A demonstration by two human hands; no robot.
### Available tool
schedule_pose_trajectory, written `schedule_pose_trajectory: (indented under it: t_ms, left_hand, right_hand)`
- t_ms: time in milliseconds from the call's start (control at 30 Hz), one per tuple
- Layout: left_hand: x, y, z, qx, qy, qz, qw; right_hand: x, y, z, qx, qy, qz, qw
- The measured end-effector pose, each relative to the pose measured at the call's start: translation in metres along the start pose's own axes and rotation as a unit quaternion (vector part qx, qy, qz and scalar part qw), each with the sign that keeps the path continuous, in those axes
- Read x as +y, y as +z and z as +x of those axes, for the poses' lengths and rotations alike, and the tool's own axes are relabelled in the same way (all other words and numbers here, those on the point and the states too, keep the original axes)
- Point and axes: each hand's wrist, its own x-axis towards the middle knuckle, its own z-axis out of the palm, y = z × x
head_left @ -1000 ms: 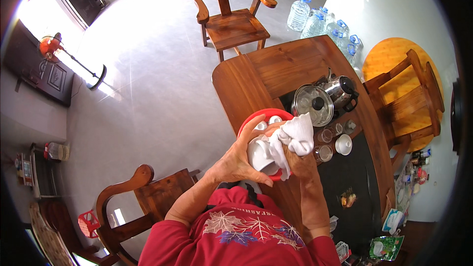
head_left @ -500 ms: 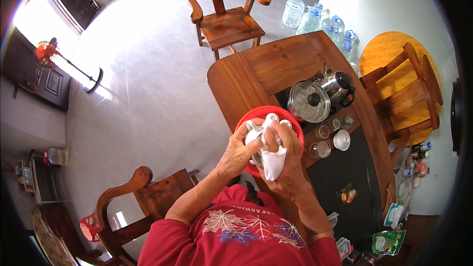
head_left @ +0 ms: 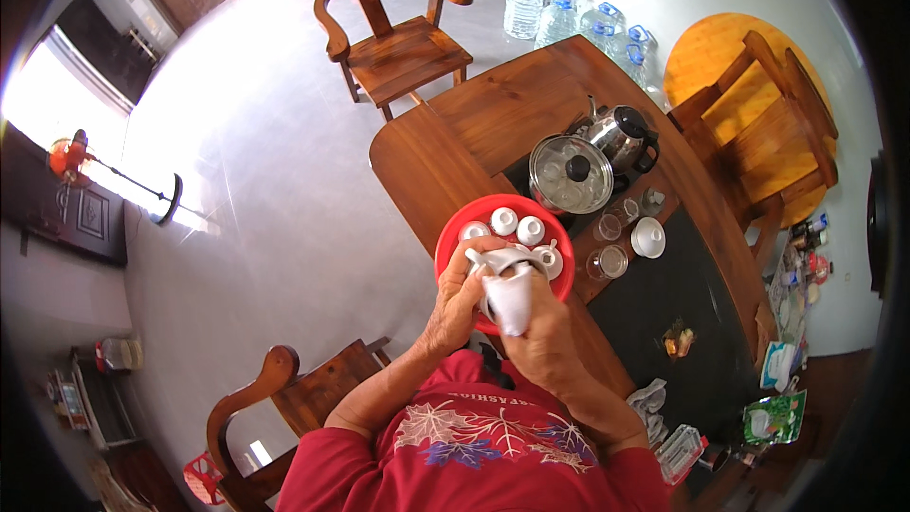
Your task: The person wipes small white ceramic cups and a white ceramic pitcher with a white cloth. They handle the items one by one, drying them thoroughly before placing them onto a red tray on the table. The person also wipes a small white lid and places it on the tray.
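White vessel [head_left: 502, 254] above cups [head_left: 504, 220] in basin [head_left: 447, 243]

A curved-backed brown wooden armchair [head_left: 408, 55] stands near clear plastic blue-capped bottles [head_left: 557, 25]; at far left is what appears to be an orange-headed fan [head_left: 65, 160].

Surface [head_left: 531, 104] is wood with black panel [head_left: 654, 313]. Carries lidded pot [head_left: 552, 169] just beside kettle [head_left: 614, 144], glasses [head_left: 609, 263] near white bowl [head_left: 648, 237], brown scraps [head_left: 678, 341] on panel, crumpled plastic [head_left: 647, 400].
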Motion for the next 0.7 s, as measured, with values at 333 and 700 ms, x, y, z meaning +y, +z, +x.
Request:
schedule_pose_trajectory:
  t_ms: [333,700]
  left_hand:
    - [-0.005,0.000,0.004,-0.023,-0.012,0.111,0.993]
    - [-0.008,-0.002,0.004,0.053,-0.021,0.225,0.973]
  right_hand:
    - [0.004,-0.047,0.015,-0.260,-0.097,-0.057,0.959]
    - [0.014,-0.016,-0.016,-0.095,-0.067,-0.253,0.960]
